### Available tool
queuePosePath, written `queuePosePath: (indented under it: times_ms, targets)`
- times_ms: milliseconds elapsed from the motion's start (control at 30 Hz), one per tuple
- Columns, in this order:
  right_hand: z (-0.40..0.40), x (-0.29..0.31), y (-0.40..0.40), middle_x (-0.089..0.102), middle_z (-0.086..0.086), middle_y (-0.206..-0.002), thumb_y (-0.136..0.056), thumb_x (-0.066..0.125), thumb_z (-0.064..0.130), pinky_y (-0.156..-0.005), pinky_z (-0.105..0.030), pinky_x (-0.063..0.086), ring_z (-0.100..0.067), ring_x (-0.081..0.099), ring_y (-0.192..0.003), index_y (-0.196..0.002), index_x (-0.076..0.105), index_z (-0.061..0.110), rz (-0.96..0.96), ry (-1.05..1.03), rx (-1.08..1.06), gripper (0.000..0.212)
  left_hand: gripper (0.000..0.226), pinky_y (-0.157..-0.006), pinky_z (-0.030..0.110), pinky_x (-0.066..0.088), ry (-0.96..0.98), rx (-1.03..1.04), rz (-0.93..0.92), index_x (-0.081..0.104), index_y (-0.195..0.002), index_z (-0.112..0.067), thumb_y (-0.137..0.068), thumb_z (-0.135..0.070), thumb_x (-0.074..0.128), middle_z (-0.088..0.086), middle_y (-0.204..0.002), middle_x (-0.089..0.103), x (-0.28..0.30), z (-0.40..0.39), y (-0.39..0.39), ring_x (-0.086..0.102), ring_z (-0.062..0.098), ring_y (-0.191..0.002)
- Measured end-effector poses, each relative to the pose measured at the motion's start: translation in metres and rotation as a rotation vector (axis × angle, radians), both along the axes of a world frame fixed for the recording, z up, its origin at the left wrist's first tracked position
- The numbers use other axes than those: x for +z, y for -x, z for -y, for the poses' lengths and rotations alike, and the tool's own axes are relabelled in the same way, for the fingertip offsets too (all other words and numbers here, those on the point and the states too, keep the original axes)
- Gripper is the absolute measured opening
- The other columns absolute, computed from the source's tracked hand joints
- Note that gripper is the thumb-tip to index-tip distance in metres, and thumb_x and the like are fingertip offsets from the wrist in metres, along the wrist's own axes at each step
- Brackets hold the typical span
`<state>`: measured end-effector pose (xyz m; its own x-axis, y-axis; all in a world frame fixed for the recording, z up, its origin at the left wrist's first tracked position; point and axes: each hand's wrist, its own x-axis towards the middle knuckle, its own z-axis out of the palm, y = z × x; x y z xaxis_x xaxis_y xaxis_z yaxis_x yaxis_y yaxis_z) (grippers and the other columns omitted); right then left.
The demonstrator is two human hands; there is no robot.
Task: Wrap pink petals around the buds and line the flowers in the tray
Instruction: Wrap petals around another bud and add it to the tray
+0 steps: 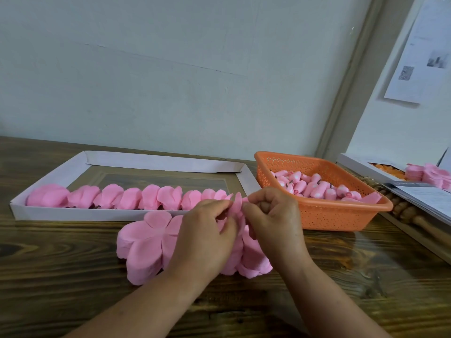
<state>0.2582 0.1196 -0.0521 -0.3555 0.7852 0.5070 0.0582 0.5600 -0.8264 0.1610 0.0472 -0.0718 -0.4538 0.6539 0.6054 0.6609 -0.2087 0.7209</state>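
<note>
Both hands meet over a thick stack of pink petal sheets on the wooden table. My left hand and my right hand pinch a thin pink petal between their fingertips; whatever bud lies inside is hidden by the fingers. Behind them a shallow white cardboard tray holds a row of several wrapped pink flowers along its near wall. To the right an orange plastic basket holds several pink buds.
A second white box with orange pieces and another pile of pink petals sits at the far right, beside papers and a wooden tool. The wall stands close behind the table, with a printed sheet pinned on it.
</note>
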Motion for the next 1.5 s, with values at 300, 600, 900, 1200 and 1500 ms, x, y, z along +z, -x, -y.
queuePosePath:
  times_ms: [300,600,900,1200,1500]
  targets:
    - [0.002,0.0,0.001,0.06,-0.013,-0.05,-0.082,0.061,-0.005,-0.043,-0.026,0.04,-0.014,0.047,-0.04,-0.07,0.059,0.008,-0.001,0.022,0.036,0.018,0.022,-0.076,0.024,0.05,-0.014,0.055,-0.126,0.07,-0.109,-0.012,-0.09,-0.014,0.06,-0.005,-0.09,0.06,-0.003,-0.001,-0.002,0.057,0.01,-0.082]
    - [0.002,-0.001,0.001,0.06,-0.016,-0.053,-0.082,0.062,-0.002,-0.043,-0.027,0.04,-0.015,0.047,-0.041,-0.071,0.06,0.008,-0.009,0.04,0.05,0.015,0.02,-0.065,0.007,0.038,0.007,0.081,-0.19,0.071,-0.104,-0.008,-0.093,-0.016,0.056,-0.008,-0.081,0.055,0.001,0.0,-0.003,0.051,0.006,-0.073]
    - [-0.006,0.004,-0.006,0.048,0.006,-0.044,-0.082,0.061,-0.003,-0.044,-0.02,0.036,-0.009,0.041,-0.044,-0.07,0.06,0.012,0.108,-0.018,0.144,0.02,0.032,-0.055,0.03,0.037,0.126,-0.033,0.262,0.067,-0.074,0.0,-0.095,-0.019,0.051,0.023,-0.069,0.06,0.002,-0.005,0.01,0.047,0.015,-0.058]
    - [-0.003,0.007,-0.011,0.06,-0.02,-0.061,-0.086,0.057,-0.003,-0.053,-0.035,0.043,-0.031,0.054,-0.055,-0.078,0.061,0.006,0.159,-0.119,0.214,0.013,0.038,-0.091,0.049,0.052,0.214,-0.331,0.517,0.071,-0.077,-0.005,-0.097,-0.022,0.044,0.014,-0.087,0.072,0.01,0.0,0.008,0.067,0.028,-0.093]
    - [-0.001,0.01,-0.013,0.05,0.009,-0.045,-0.086,0.057,-0.005,-0.045,-0.015,0.036,-0.002,0.042,-0.042,-0.072,0.06,0.012,0.071,-0.014,0.254,0.022,0.027,-0.068,0.027,0.056,0.223,-0.513,0.839,0.072,-0.085,0.005,-0.095,-0.007,0.049,0.026,-0.09,0.069,0.013,0.001,0.014,0.066,0.026,-0.084]
